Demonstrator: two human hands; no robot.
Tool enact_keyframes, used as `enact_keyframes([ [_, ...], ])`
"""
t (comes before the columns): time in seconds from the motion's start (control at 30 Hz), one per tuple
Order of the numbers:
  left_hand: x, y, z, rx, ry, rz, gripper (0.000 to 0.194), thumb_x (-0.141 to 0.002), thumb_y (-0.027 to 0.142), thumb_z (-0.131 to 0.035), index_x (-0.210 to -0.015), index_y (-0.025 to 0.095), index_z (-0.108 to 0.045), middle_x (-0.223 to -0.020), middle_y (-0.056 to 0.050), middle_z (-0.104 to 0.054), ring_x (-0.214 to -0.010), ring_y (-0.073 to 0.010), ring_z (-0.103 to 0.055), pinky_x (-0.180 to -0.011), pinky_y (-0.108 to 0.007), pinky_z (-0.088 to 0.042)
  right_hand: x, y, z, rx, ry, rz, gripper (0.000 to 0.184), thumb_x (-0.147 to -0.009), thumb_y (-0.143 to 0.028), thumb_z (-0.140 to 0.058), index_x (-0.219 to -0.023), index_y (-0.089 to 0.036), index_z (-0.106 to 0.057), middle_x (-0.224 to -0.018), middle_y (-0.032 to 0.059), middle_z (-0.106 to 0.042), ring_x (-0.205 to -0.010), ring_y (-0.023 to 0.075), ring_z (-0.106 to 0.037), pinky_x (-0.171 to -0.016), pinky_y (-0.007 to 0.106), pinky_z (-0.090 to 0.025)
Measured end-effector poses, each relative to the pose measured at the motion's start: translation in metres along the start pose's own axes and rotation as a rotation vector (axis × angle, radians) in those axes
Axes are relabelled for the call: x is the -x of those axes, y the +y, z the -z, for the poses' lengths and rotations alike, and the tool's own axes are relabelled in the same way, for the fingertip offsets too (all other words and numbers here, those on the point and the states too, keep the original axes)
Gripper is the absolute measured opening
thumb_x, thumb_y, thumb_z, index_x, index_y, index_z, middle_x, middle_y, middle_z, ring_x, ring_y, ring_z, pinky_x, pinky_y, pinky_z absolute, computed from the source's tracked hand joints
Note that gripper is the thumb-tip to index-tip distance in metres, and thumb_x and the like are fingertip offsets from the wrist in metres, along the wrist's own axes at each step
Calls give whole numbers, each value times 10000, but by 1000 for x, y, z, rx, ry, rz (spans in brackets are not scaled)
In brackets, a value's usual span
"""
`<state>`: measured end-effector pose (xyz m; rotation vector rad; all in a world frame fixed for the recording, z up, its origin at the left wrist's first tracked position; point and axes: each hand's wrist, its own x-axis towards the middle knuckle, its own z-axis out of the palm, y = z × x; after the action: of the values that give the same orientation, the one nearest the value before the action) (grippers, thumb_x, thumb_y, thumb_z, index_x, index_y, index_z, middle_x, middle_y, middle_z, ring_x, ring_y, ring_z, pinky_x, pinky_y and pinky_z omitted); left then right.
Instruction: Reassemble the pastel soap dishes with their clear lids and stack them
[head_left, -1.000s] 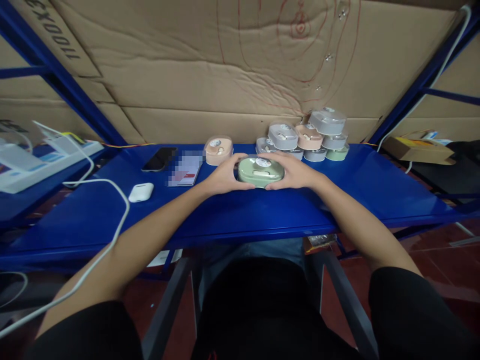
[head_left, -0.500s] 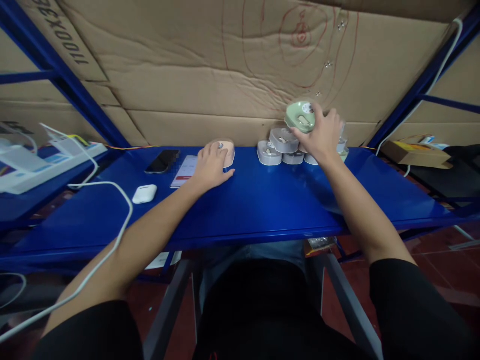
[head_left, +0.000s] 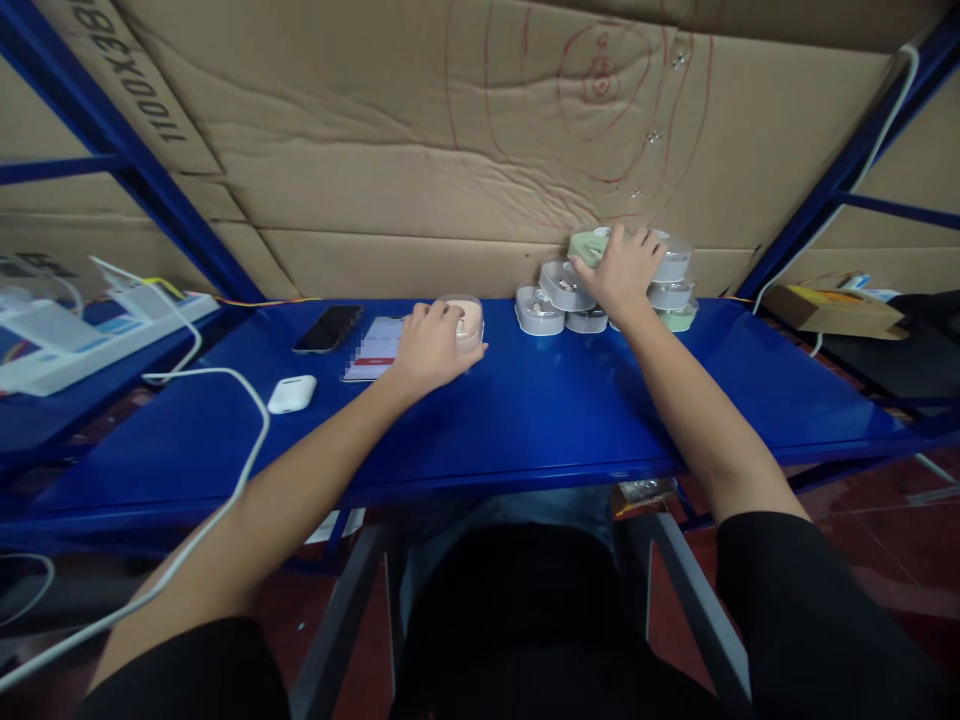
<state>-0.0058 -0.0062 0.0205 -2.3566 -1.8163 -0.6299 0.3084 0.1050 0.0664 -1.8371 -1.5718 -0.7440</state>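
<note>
My left hand [head_left: 435,345] curls its fingers around the near left side of a peach-coloured plastic case [head_left: 470,318] with a clear rim, which rests on the blue table. To the right, several grey cases [head_left: 538,310] are stacked in tiers against the cardboard. At the top of this stack my right hand [head_left: 628,268] grips a pale green case [head_left: 586,248]; its fingers hide much of that case. Right of that hand, another case [head_left: 673,258] with a clear rim sits high on the stack, and a green one [head_left: 679,318] lies at the bottom.
On the left of the blue table [head_left: 525,420] lie a dark phone [head_left: 328,329], a phone with a lit screen [head_left: 373,350] and a white earbud case [head_left: 292,394]. A white cable [head_left: 255,390] crosses over my left forearm. Cardboard [head_left: 337,180] walls the back; a power strip [head_left: 135,335] stands left.
My right hand has lowered the green case onto the top of the stack. My left hand has shifted slightly right and nearer, the peach case moving with it.
</note>
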Motion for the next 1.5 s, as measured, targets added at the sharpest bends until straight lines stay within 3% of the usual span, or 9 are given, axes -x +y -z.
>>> enact_keyframes([
  [0.23, 3, 4, -8, 11, 32, 92, 814, -919, 648, -797, -1503, 118, -599, -1557, -308, -557, -1418, -553, -575, -1206, -680, -487, 9, 8, 8, -73, -8, 121, 766, -1035, -782, -587, -1374, -103, -688, -1491, 308, -641, -1504, 525, -509, -1227, 768, -378],
  [0.43, 0, -3, -10, 15, -21, 148, 670, -1017, 564, -666, -1537, 146, -599, -1507, -283, -578, -1341, -523, -681, -1137, -647, -566, 36, 5, 34, -290, -26, 316, 631, -1061, -655, -558, -1472, -189, -668, -1608, 254, -585, -1613, 513, -414, -1313, 777, -290],
  [0.53, -2, -4, -9, 35, -34, 153, 653, -989, 542, -683, -1521, 166, -621, -1487, -259, -586, -1323, -515, -699, -1143, -650, -574, 64, -8, 45, -472, -73, 464, 472, -1052, -583, -583, -1378, -263, -699, -1476, 203, -660, -1526, 504, -493, -1269, 784, -359],
  [0.73, 2, 8, 2, -8, -84, 172, 656, -951, 509, -715, -1501, 164, -619, -1489, -262, -571, -1312, -525, -718, -1111, -632, -598, 108, -32, 47, -712, -278, 591, 309, -1052, -504, -584, -1162, -240, -700, -1215, 159, -710, -1231, 390, -648, -1159, 595, -531],
  [1.03, 21, 26, 18, -51, -90, 111, 700, -948, 651, -750, -1423, 162, -590, -1415, -284, -596, -1220, -570, -738, -1011, -638, -607, 103, -30, 48, -784, -310, 570, 236, -1057, -474, -583, -1050, -259, -680, -1130, 122, -738, -1163, 365, -677, -1130, 604, -550],
  [1.13, 19, 23, 14, 64, -112, 29, 652, -925, 647, -773, -1355, 187, -603, -1426, -247, -587, -1182, -503, -757, -1008, -609, -621, 101, -26, 50, -823, -375, 634, 338, -1020, -560, -658, -1178, -262, -689, -1264, 136, -730, -1263, 378, -681, -1182, 605, -546],
  [1.23, 15, 17, 9, 298, -194, -260, 608, -864, 624, -812, -1294, 244, -611, -1445, -181, -612, -1275, -432, -722, -1118, -585, -599, 101, -23, 53, -860, -503, 742, 723, -901, -713, -816, -1436, -262, -636, -1549, 180, -631, -1466, 414, -612, -1276, 619, -503],
  [1.33, 11, 13, 2, 489, -223, -516, 681, -825, 565, -851, -1383, 273, -595, -1491, -149, -650, -1436, -397, -642, -1260, -563, -518, 101, -22, 57, -853, -650, 799, 976, -818, -750, -895, -1585, -248, -561, -1633, 207, -600, -1509, 450, -592, -1274, 643, -507],
  [1.5, 12, 13, -9, 567, -291, -423, 1083, -686, 607, -983, -1582, 253, -489, -1643, -214, -606, -1519, -473, -611, -1258, -617, -518, 100, -21, 64, -829, -808, 812, 1055, -772, -718, -936, -1650, -285, -544, -1556, 161, -708, -1394, 424, -700, -1137, 580, -607],
])
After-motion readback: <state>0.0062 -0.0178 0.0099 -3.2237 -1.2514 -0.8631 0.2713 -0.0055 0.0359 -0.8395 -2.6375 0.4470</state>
